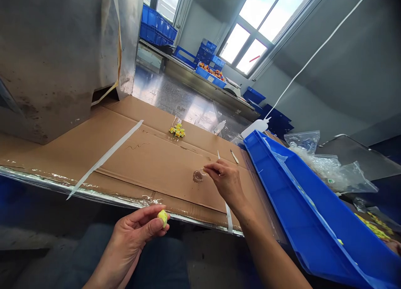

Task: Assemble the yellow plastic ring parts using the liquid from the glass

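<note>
The left hand [134,234] pinches a small yellow piece [162,217] in a closed grip, clear of the table [150,159]. Ahead, the right hand [226,181] clamps a thin stick [218,155], tip dipping at a glue blob [198,176].

Small yellow piece [163,217], rounded and glossy, pinched at the fingertips near 6 o'clock, just off the cardboard edge. Thin white stick [218,155], upright-ish, pinched near center, right beside a wet glue blob [198,176] at its 8 o'clock.
</note>
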Available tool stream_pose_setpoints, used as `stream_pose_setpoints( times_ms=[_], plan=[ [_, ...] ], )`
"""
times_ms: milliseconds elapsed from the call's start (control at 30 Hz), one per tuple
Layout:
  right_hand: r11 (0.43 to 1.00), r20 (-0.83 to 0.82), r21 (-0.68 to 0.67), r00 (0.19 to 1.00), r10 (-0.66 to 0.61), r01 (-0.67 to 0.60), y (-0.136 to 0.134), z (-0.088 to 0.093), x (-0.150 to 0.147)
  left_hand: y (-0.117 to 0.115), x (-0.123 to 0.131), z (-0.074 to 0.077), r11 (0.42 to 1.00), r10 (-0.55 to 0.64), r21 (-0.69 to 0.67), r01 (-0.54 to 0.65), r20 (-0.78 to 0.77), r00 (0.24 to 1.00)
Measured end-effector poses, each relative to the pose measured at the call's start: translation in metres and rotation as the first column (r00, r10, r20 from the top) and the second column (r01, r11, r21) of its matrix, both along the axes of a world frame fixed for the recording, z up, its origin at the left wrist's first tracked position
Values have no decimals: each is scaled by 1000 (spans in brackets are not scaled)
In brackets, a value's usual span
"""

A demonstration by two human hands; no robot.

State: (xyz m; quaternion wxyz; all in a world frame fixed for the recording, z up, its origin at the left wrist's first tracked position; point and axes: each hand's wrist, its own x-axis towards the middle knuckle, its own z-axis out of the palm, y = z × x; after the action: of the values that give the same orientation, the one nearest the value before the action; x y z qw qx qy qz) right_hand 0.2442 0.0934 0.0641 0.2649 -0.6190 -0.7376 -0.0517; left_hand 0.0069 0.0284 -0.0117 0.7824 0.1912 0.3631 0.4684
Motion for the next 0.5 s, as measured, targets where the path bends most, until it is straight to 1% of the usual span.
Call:
stream_pose_setpoints(
  times_ms=[67,367,500],
  plan=[
    [1000,3,1,1000,0,0,0,0,0,0,0,0,1000,7,9,-7,2,1000],
    [1000,5,10,1000,2,-2,-1,3,-1,2,-3,-5,999,-46,-9,46,27,999],
    [1000,-1,11,1000,-4,4,-1,5,-2,2,-3,-4,999,-40,-9,40,19,999]
  ],
)
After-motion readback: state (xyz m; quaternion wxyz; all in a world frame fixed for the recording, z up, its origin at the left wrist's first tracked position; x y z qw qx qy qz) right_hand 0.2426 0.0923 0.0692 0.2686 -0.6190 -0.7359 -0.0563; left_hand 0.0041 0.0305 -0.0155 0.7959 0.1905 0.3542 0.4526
